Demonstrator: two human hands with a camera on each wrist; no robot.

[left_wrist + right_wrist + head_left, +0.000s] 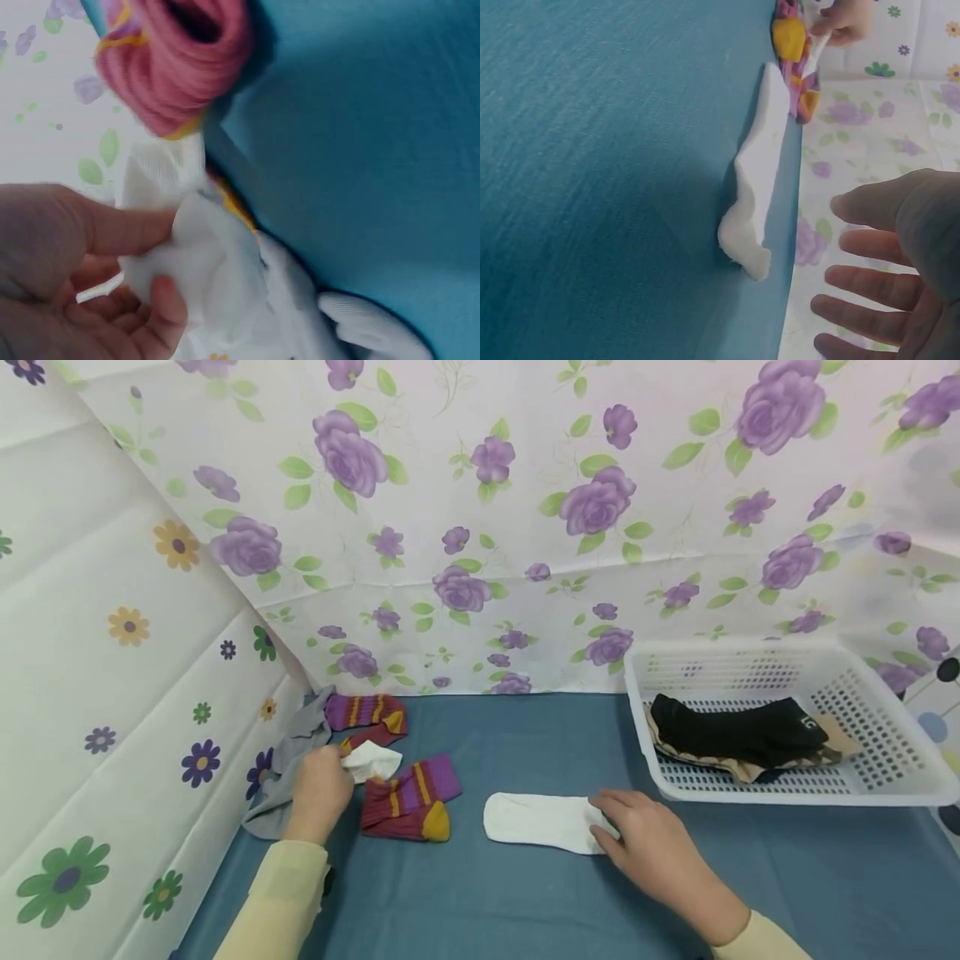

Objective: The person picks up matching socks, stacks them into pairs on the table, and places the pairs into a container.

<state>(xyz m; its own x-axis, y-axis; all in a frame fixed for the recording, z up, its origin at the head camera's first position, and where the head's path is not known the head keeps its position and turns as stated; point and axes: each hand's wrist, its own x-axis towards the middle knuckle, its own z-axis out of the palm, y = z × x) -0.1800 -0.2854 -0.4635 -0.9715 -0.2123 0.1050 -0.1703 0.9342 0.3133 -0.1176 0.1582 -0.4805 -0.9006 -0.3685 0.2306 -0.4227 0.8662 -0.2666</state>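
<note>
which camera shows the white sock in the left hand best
The left wrist view: the white sock is large and close there, pinched by the left hand. The head view shows it much smaller; the right wrist view shows only a distant sliver.

The right hand (pixel 660 847) hides part of one end of the flat white sock (pixel 536 820). The left hand (pixel 322 789) covers part of the bunched white sock (pixel 375 762); its wrist view crops that hand and a maroon sock (pixel 180 75). Black fabric (pixel 738 731) partly hides beige cloth (pixel 746 772) and bears a pale mark (pixel 810 722) too small to read.
</note>
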